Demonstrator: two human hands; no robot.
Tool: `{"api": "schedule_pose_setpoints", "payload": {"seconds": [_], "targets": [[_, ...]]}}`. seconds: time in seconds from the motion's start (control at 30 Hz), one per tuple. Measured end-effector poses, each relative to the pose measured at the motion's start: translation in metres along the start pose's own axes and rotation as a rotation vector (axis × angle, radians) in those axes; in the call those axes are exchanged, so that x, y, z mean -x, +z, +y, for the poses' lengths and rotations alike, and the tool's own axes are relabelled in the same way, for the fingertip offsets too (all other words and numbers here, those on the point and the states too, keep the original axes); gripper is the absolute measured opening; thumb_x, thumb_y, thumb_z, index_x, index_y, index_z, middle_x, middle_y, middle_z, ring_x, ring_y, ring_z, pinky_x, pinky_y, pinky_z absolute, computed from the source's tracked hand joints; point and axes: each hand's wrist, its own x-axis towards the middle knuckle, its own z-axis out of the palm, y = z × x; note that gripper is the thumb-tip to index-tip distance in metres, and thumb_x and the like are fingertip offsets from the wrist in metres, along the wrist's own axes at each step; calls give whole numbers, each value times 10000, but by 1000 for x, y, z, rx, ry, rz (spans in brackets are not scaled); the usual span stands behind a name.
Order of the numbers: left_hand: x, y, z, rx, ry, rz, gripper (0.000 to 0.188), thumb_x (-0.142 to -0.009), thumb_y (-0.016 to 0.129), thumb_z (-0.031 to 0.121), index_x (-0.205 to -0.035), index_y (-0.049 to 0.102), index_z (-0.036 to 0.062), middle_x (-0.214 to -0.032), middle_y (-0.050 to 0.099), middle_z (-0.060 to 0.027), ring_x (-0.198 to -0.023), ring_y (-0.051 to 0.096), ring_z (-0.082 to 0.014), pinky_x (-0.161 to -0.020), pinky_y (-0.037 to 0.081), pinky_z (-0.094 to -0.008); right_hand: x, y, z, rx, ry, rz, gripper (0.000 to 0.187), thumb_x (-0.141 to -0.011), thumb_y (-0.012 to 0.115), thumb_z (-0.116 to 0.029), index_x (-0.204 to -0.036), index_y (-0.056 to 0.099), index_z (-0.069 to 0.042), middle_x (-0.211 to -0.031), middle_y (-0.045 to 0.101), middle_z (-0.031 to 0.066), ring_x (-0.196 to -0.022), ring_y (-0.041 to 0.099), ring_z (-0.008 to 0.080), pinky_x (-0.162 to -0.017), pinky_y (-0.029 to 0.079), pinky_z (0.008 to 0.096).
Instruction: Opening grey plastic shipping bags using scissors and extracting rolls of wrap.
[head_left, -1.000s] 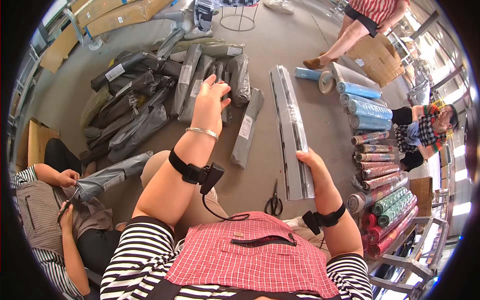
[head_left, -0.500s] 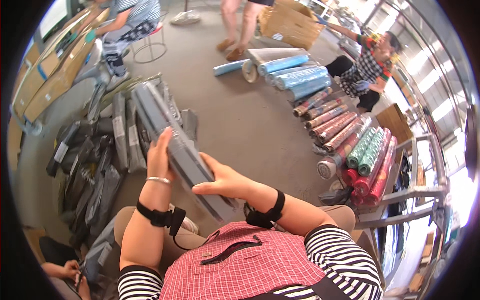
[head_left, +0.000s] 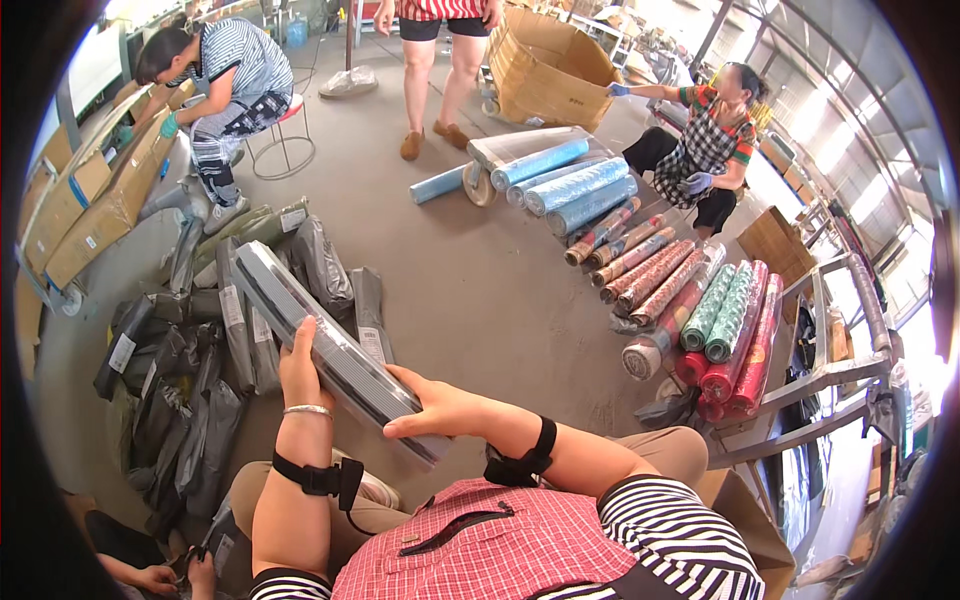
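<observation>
A long grey bundle (head_left: 345,360), ribbed lengthwise and wrapped in clear plastic, lies slantwise between my hands, its far end up to the left. My left hand (head_left: 303,368) grips its left side near the middle, with the fingers partly hidden. Around the near right end closes my right hand (head_left: 445,405), thumb on top. Beyond and beside the bundle, long dark grey plastic packages (head_left: 372,310) with white labels lie on the floor.
Left, a pile of dark grey packages (head_left: 205,425). Right, blue rolls (head_left: 590,205), patterned rolls (head_left: 660,280), green rolls (head_left: 735,310) and red rolls (head_left: 755,350), beside a metal frame (head_left: 810,390). A seated person (head_left: 240,90), a crouching person (head_left: 710,140) and a co-worker's hands (head_left: 180,575) are nearby.
The bundle has turned slightly in my hands, and its ribbed face shows more clearly. Both hands still hold it. The view has tilted up, showing more of the people.
</observation>
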Motion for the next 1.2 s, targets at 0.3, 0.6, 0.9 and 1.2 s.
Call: {"api": "schedule_pose_setpoints", "payload": {"seconds": [0.3, 0.6, 0.9, 1.2], "targets": [[2, 4, 2, -25, -28, -15, 571, -868, 654, 277, -1298, 438, -31, -1129, 570, -124, -980, 598, -234, -825, 511, -362, 0, 2, 6, -21, -4, 4, 1141, -705, 715, -595, -1486, 157, 22, -1354, 429, 328, -1278, 452, 373, -1059, 350, 374], [2, 3, -1, -27, -14, -12, 553, -869, 658, 259, -1292, 441, -25, -1094, 572, -115, -957, 599, -229, -817, 513, -364, 3, 2, 7, -10, 29, 6, 1194, -671, 722, -628, -1487, 146, 26, -1373, 410, 333, -1302, 426, 378, -1069, 337, 372], [10, 11, 1, -31, 20, -24, 509, -865, 679, 240, -1241, 459, -25, -1055, 574, -112, -903, 607, -222, -778, 528, -371, 5, 6, 12, -51, 83, -5, 1189, -620, 750, -614, -1462, 218, 35, -1336, 454, 309, -1271, 456, 367, -1052, 353, 385], [10, 11, 0, -17, 20, -18, 492, -865, 676, 232, -1226, 460, -23, -1059, 569, -117, -908, 606, -225, -778, 529, -378, 5, 8, 14, -145, 66, -6, 1172, -624, 764, -595, -1450, 237, 49, -1329, 465, 286, -1264, 459, 348, -1055, 349, 376]]}}
